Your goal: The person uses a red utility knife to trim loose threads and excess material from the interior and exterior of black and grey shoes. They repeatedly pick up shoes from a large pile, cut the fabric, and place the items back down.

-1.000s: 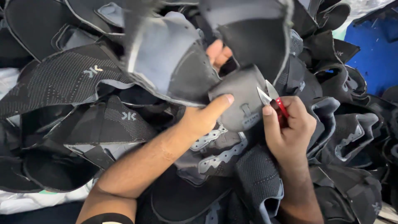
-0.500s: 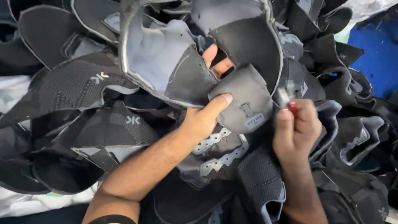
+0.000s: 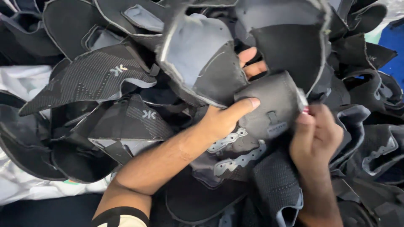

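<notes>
Pinches with the left hand [image 3: 225, 122] a curved grey upper piece [image 3: 271, 107]: thumb pressed flat on its outer face, fingers [image 3: 252, 63] wrapped behind its top edge, so a closed grip on the piece. Curls the right hand [image 3: 317, 136] into a loose fist just beside the piece's right edge, clamped on a small red-tipped tool [image 3: 305, 110], blurred, kind not clear.

Looks like edge work on 1 piece, held up off the heap and turned toward the tool. Calls, by judgement, for a steady left pinch and a tool tip brought square to the edge, apart from the thumb.

Shows as soft, padded, dark grey, bent like a heel cup, with a small loop and a tab label on its face, and a pale raw edge at the right. Sits at centre, above a grey perforated strip [image 3: 235, 162].

All round, lies on a heap of black shoe uppers [image 3: 126, 117], mesh and foam, some with pale lining. Beyond, a white sheet [image 3: 25, 185] at left, a blue surface [image 3: 395, 46] at right.
</notes>
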